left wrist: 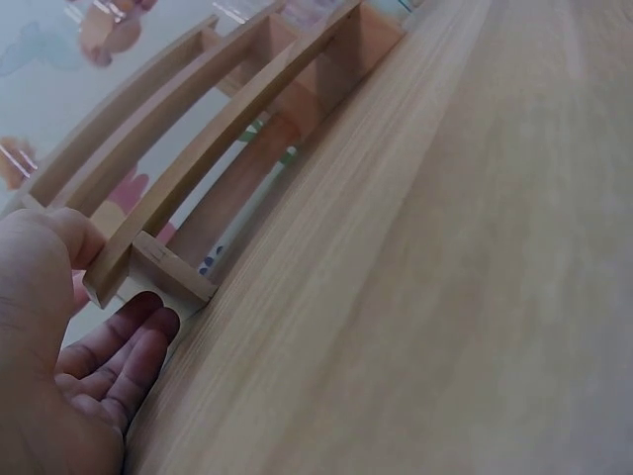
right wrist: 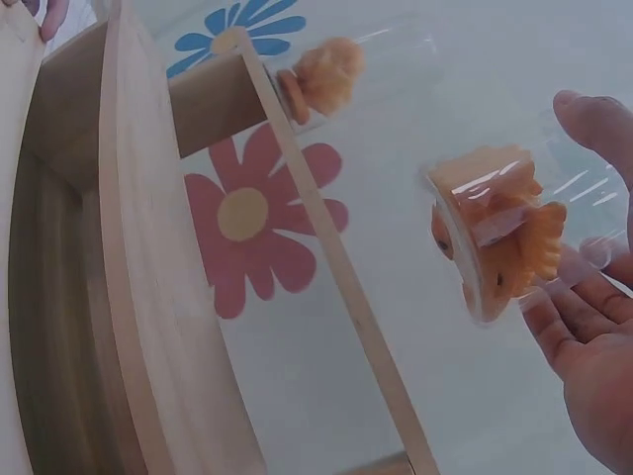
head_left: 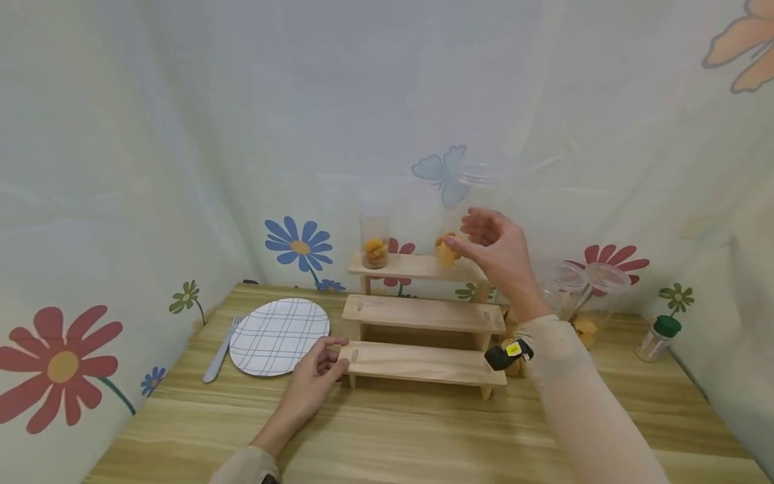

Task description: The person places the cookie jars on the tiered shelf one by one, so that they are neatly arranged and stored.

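A three-tier wooden display stand (head_left: 417, 312) sits on the table. My left hand (head_left: 314, 376) grips the left end of its lowest tier, with thumb and forefinger at the board's corner (left wrist: 109, 267) and the other fingers below. My right hand (head_left: 498, 249) holds a clear jar (right wrist: 495, 233) with orange-yellow snack pieces (head_left: 447, 250) inside. Thumb and fingers lie on opposite sides of the jar, and its base is near the top tier's edge (right wrist: 346, 277). Another clear jar (head_left: 375, 242) with similar pieces stands at the left of the top tier.
Left of the stand are a round checked plate (head_left: 280, 336) and a fork (head_left: 219, 356). More clear jars (head_left: 605, 282) with snack pieces stand right of it, partly behind my right arm. A shaker bottle with a green cap (head_left: 659, 338) is farther right. A flowered cloth hangs behind.
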